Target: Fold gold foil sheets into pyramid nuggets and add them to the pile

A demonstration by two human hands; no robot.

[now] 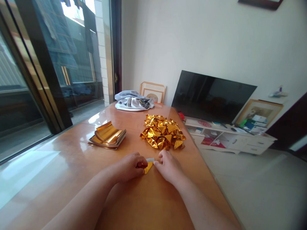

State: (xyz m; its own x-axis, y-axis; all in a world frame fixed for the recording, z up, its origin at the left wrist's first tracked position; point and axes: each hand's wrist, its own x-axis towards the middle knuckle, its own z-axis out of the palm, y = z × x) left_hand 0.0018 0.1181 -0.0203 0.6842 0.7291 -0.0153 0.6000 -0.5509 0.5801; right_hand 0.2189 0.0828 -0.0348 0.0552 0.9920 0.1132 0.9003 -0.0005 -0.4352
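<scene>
Honestly, left hand (130,166) pinches the gold paper (148,168) on the surface (150,202), probably steadying it; right hand (170,166) meets its edge, can't tell its grip; sheet stack (108,137) and folded pile (165,130) sit handily ahead.

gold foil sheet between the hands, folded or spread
Folded, at least partly: the gold foil sheet shows a tapering gold part below a pale strip; left-hand fingers hide some.

Two hands (129,167) (169,167) flank one foil piece (148,167). The table (140,208) bears one foil stack (107,137), one foil heap (164,132), one far-edge cloth pile (131,102).
</scene>
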